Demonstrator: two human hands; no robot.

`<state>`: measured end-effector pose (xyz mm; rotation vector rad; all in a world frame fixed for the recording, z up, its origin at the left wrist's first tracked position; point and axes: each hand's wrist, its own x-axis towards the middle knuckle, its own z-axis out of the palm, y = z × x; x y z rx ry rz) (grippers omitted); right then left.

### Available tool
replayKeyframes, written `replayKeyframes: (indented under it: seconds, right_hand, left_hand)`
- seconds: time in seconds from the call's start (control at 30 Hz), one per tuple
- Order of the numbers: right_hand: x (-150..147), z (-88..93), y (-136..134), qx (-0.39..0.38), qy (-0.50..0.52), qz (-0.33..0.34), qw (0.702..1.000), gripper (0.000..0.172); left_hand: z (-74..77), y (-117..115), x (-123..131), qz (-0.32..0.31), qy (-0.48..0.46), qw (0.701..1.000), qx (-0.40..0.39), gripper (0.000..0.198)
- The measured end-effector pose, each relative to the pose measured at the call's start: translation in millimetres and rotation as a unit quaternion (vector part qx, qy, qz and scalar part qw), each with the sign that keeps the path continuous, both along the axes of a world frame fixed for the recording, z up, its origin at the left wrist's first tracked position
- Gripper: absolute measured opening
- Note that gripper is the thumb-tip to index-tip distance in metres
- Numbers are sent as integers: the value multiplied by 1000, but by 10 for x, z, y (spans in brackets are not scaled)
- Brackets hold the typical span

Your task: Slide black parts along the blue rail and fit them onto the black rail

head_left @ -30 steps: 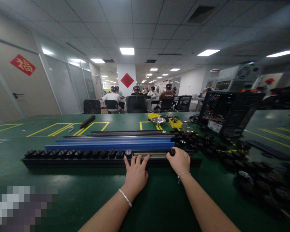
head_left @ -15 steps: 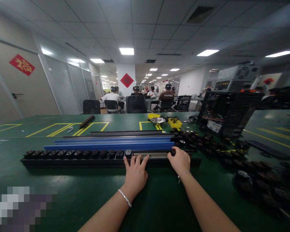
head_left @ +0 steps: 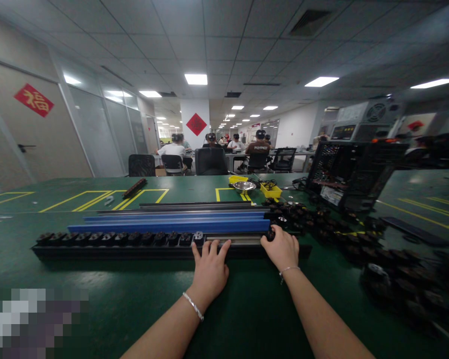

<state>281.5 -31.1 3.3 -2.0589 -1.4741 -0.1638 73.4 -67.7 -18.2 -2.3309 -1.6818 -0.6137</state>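
A long black rail point(head_left: 115, 253) lies across the green table in front of me. Along its left part sits a row of black socket modules point(head_left: 134, 239), side by side, the rightmost with a paler face. My left hand point(head_left: 209, 269) rests with spread fingers on the rail, just right of that last module, gripping nothing. Near the rail's right end, my right hand point(head_left: 282, 249) pinches a small black socket module point(head_left: 271, 233), mostly hidden by the fingers. Between the hands a bare metallic channel point(head_left: 239, 240) shows. Whether the pinched module touches the rail I cannot tell.
Behind the rail lie blue strips point(head_left: 164, 227) and thin dark strips point(head_left: 194, 205). Loose black modules point(head_left: 362, 244) are heaped at right, near an open computer case point(head_left: 351, 172). A metal bowl point(head_left: 244, 186) and yellow trays point(head_left: 271, 191) stand farther back. Several people sit beyond.
My right hand has shifted slightly to the right with the small black module between its fingers. My left hand stays in place on the rail.
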Motion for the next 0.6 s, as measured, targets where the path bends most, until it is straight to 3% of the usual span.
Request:
replayKeyframes:
  seconds: [0.6]
  right_hand:
    - [38, 1, 16, 0, 12, 7, 1000, 40]
  left_hand:
    - [29, -14, 10, 10, 5, 1000, -20, 62]
